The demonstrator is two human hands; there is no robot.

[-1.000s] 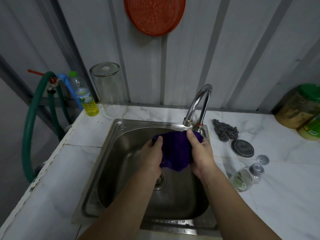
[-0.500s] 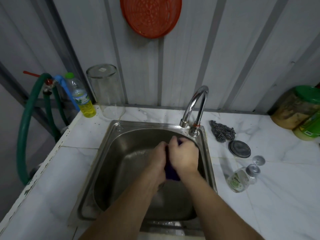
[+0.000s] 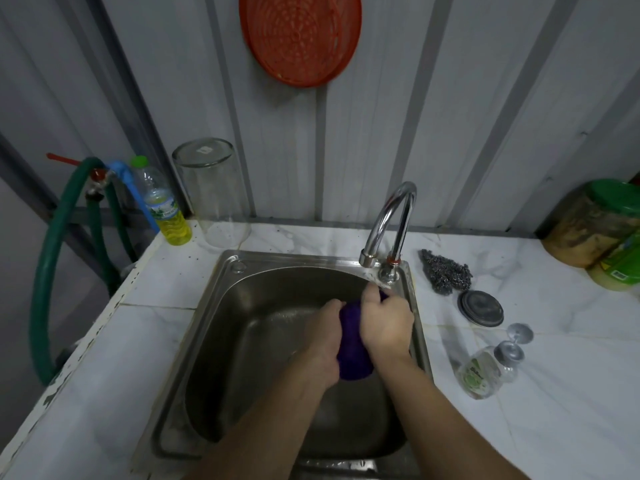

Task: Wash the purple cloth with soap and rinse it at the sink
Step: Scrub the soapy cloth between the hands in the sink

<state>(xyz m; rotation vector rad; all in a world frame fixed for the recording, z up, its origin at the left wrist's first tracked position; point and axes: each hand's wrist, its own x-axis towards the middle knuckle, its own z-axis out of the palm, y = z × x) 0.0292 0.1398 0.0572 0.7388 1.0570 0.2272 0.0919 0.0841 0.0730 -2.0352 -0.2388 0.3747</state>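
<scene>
left hand (image 3: 323, 336) and right hand (image 3: 386, 327) both clenching purple cloth (image 3: 353, 348) over sink (image 3: 214, 327), at 6 o'clock of faucet (image 3: 391, 223) | risk: splashing onto worktop (image 3: 519, 393), elbow nudging the toppled soap bottle (image 3: 481, 372)

The purple cloth (image 3: 351, 344) is bunched into a wet wad, squeezed between both hands over the sink (image 3: 242, 306), close to its right rim and just below the tap (image 3: 391, 220).
</scene>
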